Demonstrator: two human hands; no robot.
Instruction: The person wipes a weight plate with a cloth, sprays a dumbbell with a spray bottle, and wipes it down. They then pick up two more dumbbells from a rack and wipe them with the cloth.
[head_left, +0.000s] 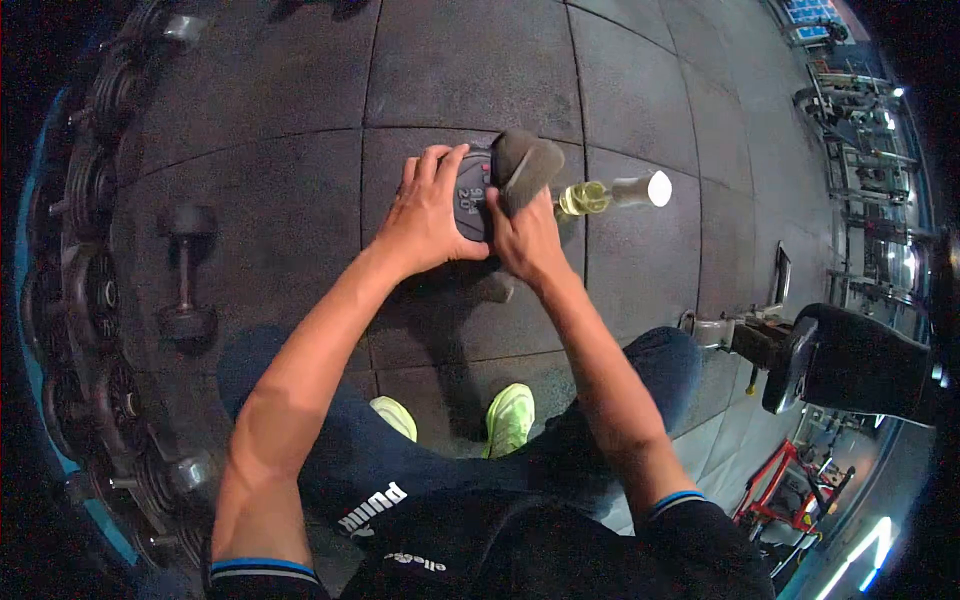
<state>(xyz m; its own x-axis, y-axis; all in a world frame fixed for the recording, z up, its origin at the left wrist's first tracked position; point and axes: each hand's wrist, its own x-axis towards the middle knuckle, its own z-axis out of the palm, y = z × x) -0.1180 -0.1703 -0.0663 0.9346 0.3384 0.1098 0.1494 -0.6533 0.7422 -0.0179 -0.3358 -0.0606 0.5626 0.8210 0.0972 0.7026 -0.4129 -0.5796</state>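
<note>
A round black weight (472, 200) with "20" and other lettering on its face is in front of me. My left hand (425, 210) curves round its left side, fingers at the far rim and thumb at the near edge. My right hand (525, 235) grips a grey-brown cloth (530, 165) against the weight's right side. The cloth is bunched above the knuckles and slightly blurred. What lies under the weight is hidden. Just right of my right hand is a clear bottle (590, 197) with yellow-green liquid and a white end.
A dumbbell (185, 275) lies on the dark tiled floor (470, 60) to the left. Weight plates (95, 300) line a rack at the far left. A padded bench (860, 360) stands at right, with gym machines (870, 200) beyond. My shoes (510, 418) are close below.
</note>
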